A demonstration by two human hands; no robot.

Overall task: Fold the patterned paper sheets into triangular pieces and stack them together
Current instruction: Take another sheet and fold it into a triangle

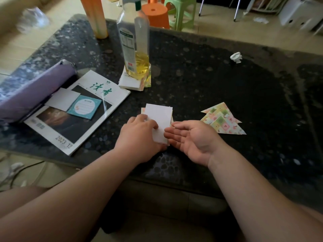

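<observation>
White paper [160, 117], folded into a narrow rectangle, plain side up, flat on the dark speckled table [209, 75] toward its six o'clock edge, with a sliver of pattern showing along the left side. Left hand [139, 137] laid over the paper's seven o'clock corner, fingers curled down onto it, thumb at its near edge, gripping it. Right hand [192, 138] at four o'clock of the paper, palm turned up and inward, fingers straight and loose, holding nothing, fingertips [168, 133] just touching the paper's right edge.

Folded triangles [222, 120], pastel-patterned, overlapping in a loose stack at three o'clock of the paper, just beyond the right hand and apart from it. Pile of sheets [130, 82] at eleven o'clock of the paper, white side up with patterned edges, under a clear bottle [133, 49] standing upright on top, yellow liquid in its lower part.

Magazine [70, 126] flat at nine o'clock of the paper, carrying a teal notepad [84, 107] and a white card [63, 98], the two touching. Purple pencil case [35, 91] at ten o'clock of the magazine, overlapping its far corner. Small crumpled white scrap [236, 57] at one o'clock of the paper, well apart. Orange stool [155, 14] and green stool [180, 11] side by side on the floor past the table's twelve o'clock edge.
</observation>
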